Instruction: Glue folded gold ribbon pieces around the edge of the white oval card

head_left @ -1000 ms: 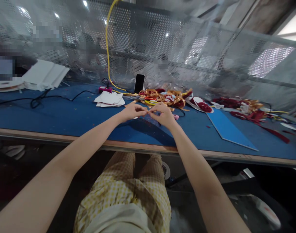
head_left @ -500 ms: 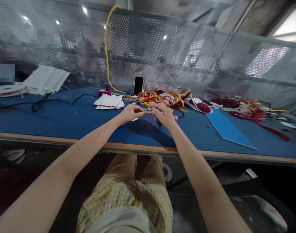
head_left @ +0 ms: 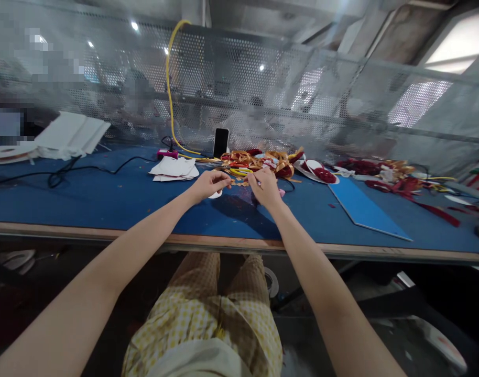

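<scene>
Over the blue work table, my left hand (head_left: 206,187) is closed in a pinch, thumb against fingertips, at one end of a narrow gold ribbon (head_left: 239,183). Opposite it, my right hand (head_left: 266,188) has its fingers curled and pinched at the other end of the ribbon. The right fingertips are partly hidden by the hand itself. Below my left fingers lies a small white round piece (head_left: 216,195). Just beyond the hands are yellow-handled scissors or a similar tool (head_left: 240,171) and a heap of gold and dark red ribbon (head_left: 281,163).
White sheets (head_left: 174,168) lie left of the hands, near a phone (head_left: 221,142) standing upright. A black cable (head_left: 94,167) crosses the left side. To the right lie a blue board (head_left: 367,209) and red ribbon (head_left: 408,188). A perforated metal screen (head_left: 239,89) stands behind.
My right hand has turned, its fingers now more curled and upright. The hands have drawn slightly apart, with the ribbon between them. The whole view has shifted a little.
</scene>
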Demonstrator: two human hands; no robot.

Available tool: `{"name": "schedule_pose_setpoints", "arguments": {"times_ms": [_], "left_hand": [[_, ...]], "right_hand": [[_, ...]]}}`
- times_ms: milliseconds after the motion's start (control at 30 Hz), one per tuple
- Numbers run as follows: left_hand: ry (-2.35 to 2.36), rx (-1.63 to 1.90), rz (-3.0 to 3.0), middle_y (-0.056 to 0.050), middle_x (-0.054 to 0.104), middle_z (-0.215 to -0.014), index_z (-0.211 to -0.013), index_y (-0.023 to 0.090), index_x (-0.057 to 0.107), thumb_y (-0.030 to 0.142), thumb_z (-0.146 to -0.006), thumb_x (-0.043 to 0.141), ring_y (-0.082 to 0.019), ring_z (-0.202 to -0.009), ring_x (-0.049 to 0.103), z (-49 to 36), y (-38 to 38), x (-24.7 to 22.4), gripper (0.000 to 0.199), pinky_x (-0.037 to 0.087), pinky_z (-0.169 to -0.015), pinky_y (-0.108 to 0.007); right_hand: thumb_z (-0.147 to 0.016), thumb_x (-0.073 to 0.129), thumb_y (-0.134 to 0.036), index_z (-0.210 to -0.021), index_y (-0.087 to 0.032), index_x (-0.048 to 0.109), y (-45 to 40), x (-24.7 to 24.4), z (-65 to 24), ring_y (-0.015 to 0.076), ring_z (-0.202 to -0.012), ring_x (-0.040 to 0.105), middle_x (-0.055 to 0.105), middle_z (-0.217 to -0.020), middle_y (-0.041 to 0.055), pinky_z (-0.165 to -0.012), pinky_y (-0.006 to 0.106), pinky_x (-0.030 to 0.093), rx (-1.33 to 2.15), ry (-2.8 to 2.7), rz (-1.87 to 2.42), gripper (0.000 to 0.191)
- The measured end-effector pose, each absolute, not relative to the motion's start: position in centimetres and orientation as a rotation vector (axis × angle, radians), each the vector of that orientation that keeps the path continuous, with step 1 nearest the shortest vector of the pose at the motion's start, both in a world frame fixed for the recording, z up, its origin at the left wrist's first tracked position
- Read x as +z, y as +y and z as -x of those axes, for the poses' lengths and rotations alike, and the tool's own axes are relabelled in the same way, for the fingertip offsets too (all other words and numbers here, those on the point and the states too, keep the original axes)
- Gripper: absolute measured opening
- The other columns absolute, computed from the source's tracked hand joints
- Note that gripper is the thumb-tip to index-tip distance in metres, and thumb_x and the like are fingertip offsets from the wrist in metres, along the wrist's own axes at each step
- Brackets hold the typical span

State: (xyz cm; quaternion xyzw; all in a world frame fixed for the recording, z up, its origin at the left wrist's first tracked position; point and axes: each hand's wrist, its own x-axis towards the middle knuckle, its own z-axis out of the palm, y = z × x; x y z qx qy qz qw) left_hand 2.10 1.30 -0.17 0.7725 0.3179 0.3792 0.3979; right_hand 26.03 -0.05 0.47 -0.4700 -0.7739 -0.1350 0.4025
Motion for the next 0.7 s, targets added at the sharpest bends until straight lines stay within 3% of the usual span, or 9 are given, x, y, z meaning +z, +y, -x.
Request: {"name": "schedule_pose_setpoints", "arguments": {"times_ms": [700], "left_hand": [[0.946,1.1,-1.539,-0.011,0.063,-0.129,-0.129,0.017,0.061,0.035,-0.098,0.063,-0.025,-0.109,0.066,-1.9,3.3,-0.6,0.036,0.058,-0.091,-0.046]], "right_hand": [[-0.097,0.062,-0.04,-0.128,-0.019,0.06,0.7,0.1,-27.5,0.0225,-0.11,0.064,0.063,-0.13,0.0099,-0.092,0.045,0.056,-0.566,-1.766,1.578,0.038]]}}
